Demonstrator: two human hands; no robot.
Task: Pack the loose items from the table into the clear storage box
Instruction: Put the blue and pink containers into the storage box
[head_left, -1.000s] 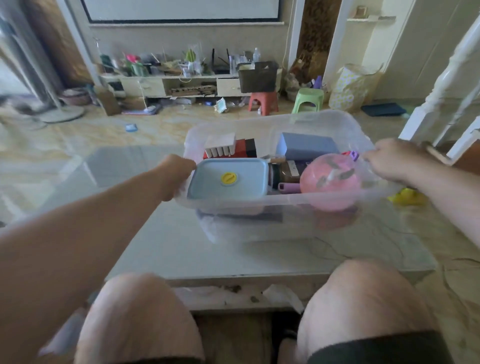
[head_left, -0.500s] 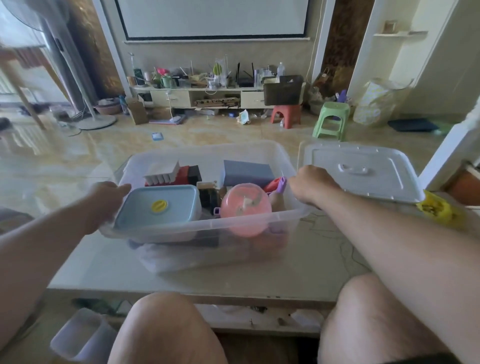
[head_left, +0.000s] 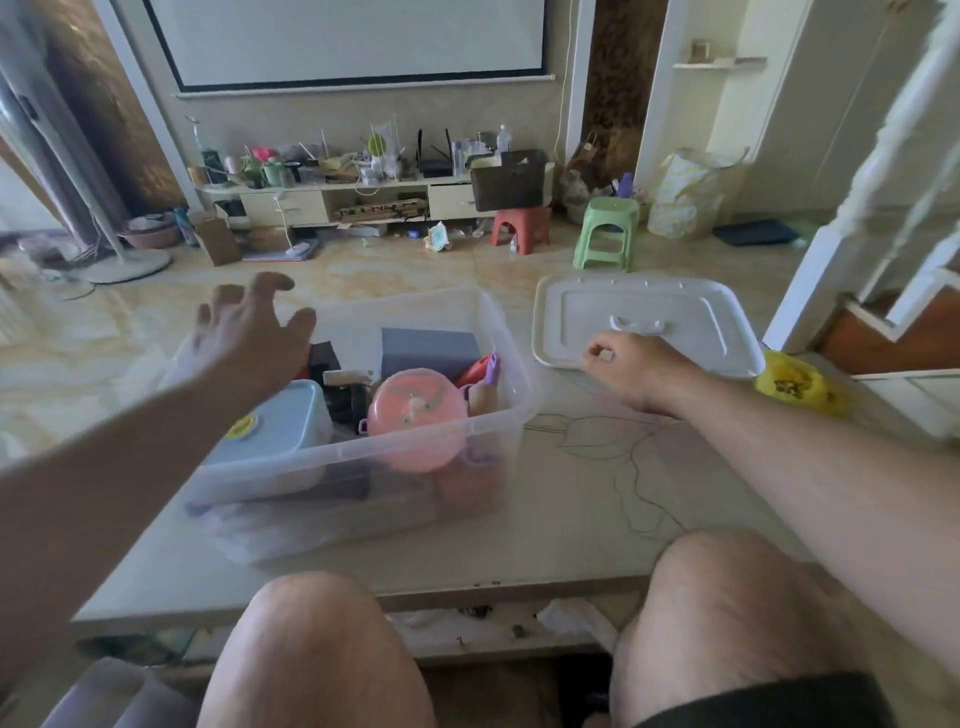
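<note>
The clear storage box (head_left: 511, 338) stands on the table's left half. Inside lie a light blue lidded container (head_left: 275, 431), a pink round pot (head_left: 415, 410), a grey-blue box (head_left: 428, 348) and several smaller items. My left hand (head_left: 249, 332) hovers over the box's far left corner with fingers spread, holding nothing. The box's white lid (head_left: 675, 317) lies flat to the right of the box. My right hand (head_left: 639, 371) is at the lid's near left edge, fingers curled round that edge.
The glass-topped table (head_left: 597, 509) has bare surface in front of the lid. A yellow bag (head_left: 795, 384) sits by the lid's right corner. My knees are below the table's near edge. A green stool (head_left: 605, 228) and a red stool (head_left: 519, 228) stand on the floor beyond.
Both hands have let go of the box's sides. My left hand rose above the box with fingers spread. My right hand moved right to the lid's edge.
</note>
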